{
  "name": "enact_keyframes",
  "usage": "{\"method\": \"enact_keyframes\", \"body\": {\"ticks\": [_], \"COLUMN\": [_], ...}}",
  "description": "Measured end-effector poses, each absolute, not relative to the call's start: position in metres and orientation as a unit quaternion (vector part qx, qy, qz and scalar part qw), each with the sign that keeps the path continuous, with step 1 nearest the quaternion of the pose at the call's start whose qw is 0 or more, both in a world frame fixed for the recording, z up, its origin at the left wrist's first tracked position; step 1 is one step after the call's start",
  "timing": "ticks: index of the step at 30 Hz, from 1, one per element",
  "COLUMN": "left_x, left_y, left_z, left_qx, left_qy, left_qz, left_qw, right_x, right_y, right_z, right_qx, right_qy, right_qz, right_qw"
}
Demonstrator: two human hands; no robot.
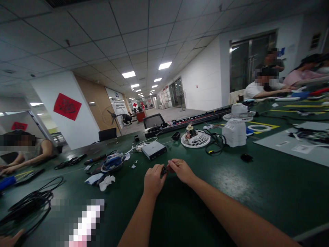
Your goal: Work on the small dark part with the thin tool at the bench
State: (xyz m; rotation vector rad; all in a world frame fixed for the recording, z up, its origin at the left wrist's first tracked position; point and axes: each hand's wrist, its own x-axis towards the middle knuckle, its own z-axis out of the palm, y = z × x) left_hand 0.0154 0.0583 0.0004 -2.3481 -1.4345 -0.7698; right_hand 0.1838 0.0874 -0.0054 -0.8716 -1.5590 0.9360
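Note:
My left hand (154, 178) is closed around a small black part (163, 170), its kind too small to make out, held just above the green table. Close beside it, my right hand (180, 169) pinches with thumb and forefinger at the part's right side; whatever sits between those fingertips is hidden. Just beyond both hands lies a grey box-shaped drive (154, 150) with a dark front. Further right stands a white round fan grille (195, 139) with an exposed motor on it, and a black cable (216, 144) beside that.
A white plastic housing (234, 133) and a black piece (246, 157) are on the right. To the left lie a bowl of blue items (113, 161), crumpled white tissue (107, 183) and coiled black cables (31, 202). Other people sit at the table's left and far right.

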Motion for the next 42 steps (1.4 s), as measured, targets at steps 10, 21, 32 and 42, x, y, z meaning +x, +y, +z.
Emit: {"method": "enact_keyframes", "body": {"ticks": [10,21,32,42], "left_x": [0.0179,0.0166,0.0187,0.0195], "left_y": [0.0569,0.0587,0.0558,0.0551], "left_z": [0.0014,-0.0011,0.0021,0.0033], "left_qx": [-0.816,-0.817,-0.825,-0.824], "left_qy": [-0.499,-0.494,-0.488,-0.494], "left_qz": [-0.252,-0.261,-0.242,-0.235], "left_qw": [0.147,0.142,0.149,0.149], "right_x": [0.185,0.1849,0.186,0.1866], "right_y": [0.0845,0.0852,0.0872,0.0854], "right_z": [-0.0021,-0.0017,-0.0038,-0.0007], "right_qx": [-0.363,-0.347,-0.337,-0.357], "right_qy": [-0.672,-0.664,-0.655,-0.634], "right_qz": [0.355,0.376,0.411,0.414], "right_qw": [0.538,0.545,0.537,0.547]}}
